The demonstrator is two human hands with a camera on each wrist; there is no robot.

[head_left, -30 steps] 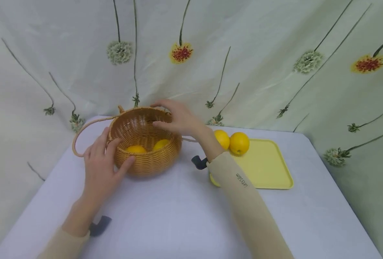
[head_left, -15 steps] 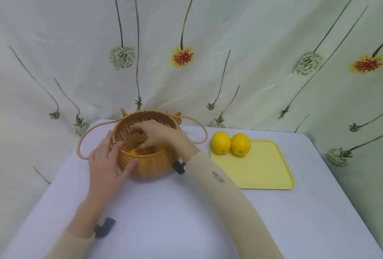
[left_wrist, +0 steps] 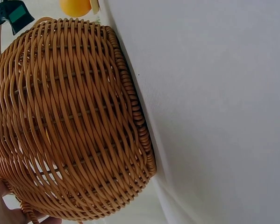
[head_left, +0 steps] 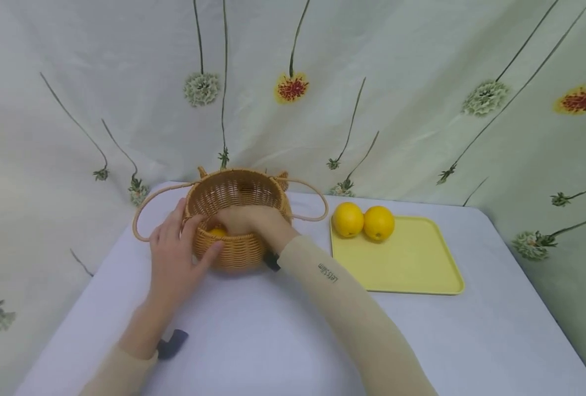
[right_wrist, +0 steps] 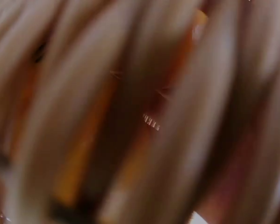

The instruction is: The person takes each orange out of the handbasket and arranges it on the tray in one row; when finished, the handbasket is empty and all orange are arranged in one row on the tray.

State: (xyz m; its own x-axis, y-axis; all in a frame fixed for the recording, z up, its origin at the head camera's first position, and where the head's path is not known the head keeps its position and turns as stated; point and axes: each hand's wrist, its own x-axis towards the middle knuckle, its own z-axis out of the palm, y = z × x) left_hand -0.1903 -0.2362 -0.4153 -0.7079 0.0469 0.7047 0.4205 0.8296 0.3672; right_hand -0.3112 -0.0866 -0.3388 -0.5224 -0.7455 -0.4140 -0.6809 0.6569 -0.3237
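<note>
A round wicker basket (head_left: 238, 253) stands at the table's back left, and its woven side fills much of the left wrist view. My left hand (head_left: 176, 264) holds the basket's left rim, its thumb against the front wall. Inside the basket is my right hand (head_left: 241, 219), the forearm crossing over the right front rim and the fingertips hidden by the wall. Beside those fingers an orange (head_left: 218, 231) shows partly above the rim. Blurred wicker strands (right_wrist: 186, 130) cover the right wrist view, with orange colour between them. Whether the right hand grips anything I cannot tell.
Right of the basket lies a yellow tray (head_left: 412, 264), with two oranges (head_left: 379, 223) touching each other at its back left corner. One looped handle (head_left: 313, 190) sticks out toward the tray, another (head_left: 147, 212) to the left. A flowered cloth (head_left: 421, 71) hangs behind the table.
My right hand has moved from the basket's back right rim down into it, hiding one of two fruits seen inside. The left hand stays on the rim. The head view has shifted slightly.
</note>
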